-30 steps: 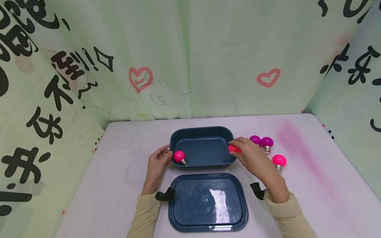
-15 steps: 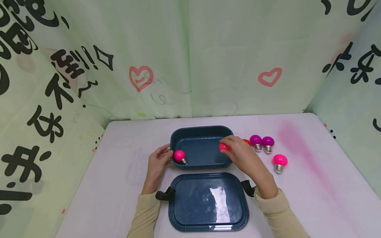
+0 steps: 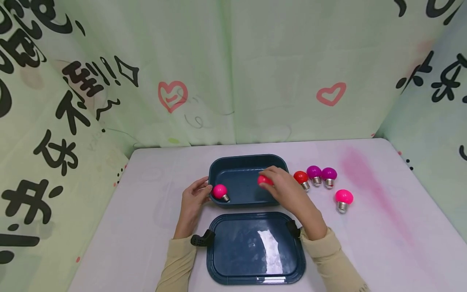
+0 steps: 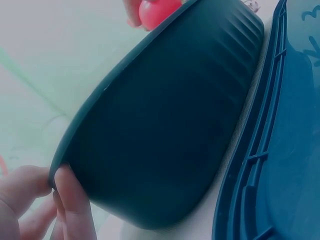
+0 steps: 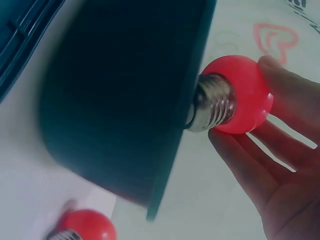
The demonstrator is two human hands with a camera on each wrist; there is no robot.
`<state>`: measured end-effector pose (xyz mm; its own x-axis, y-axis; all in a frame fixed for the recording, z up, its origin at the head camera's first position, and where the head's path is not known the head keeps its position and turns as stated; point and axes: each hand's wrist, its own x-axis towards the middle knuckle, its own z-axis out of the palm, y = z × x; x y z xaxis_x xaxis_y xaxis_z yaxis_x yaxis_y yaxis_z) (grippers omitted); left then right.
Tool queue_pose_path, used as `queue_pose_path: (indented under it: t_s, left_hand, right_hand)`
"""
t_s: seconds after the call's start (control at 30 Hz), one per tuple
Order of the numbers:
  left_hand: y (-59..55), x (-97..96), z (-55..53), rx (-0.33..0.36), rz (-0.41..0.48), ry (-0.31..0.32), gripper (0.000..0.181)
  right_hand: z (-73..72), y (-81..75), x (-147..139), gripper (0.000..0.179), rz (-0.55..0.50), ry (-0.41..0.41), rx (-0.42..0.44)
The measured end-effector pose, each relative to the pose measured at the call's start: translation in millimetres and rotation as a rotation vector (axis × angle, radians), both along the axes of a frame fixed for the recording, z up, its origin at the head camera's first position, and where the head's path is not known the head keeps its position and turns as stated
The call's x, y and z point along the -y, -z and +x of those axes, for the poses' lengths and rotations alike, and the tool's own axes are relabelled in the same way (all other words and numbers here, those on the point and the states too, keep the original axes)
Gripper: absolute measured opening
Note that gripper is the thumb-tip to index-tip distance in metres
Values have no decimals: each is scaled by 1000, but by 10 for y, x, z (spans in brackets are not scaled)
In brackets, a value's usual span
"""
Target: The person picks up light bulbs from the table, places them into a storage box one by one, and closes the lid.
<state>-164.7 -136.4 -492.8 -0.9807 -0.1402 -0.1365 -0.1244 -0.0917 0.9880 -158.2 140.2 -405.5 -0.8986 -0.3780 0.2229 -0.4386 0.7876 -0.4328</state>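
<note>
A dark blue rectangular box [image 3: 240,186] stands on the table with a pink light bulb [image 3: 219,191] lying in its left end. My left hand [image 3: 194,202] pinches the box's left rim between thumb and fingers, as the left wrist view also shows at the rim's corner. Over the right half of the box, my right hand [image 3: 284,188] grips a red-pink light bulb [image 5: 242,95] by its round globe. In the right wrist view its metal screw base points toward the box wall and is partly hidden by the rim.
In front of the box lies a dark blue lid [image 3: 255,247]. Right of the box are a red bulb [image 3: 300,177], two purple bulbs [image 3: 313,172] and a pink bulb [image 3: 344,196]. A printed green curtain [image 3: 255,81] closes off the table's back.
My right hand has carried the gripped bulb leftward from the box's right rim to above its inside. The red bulb on the table has come into view. My left hand stays at the rim.
</note>
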Motion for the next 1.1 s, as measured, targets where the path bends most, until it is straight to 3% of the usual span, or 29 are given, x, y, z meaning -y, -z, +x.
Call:
queue_pose_path:
  t_s: [1.1]
  left_hand:
    - [1,-1,-17,-9,8,4,37]
  right_hand:
    - [-292,215,596,37,-11,-44,91]
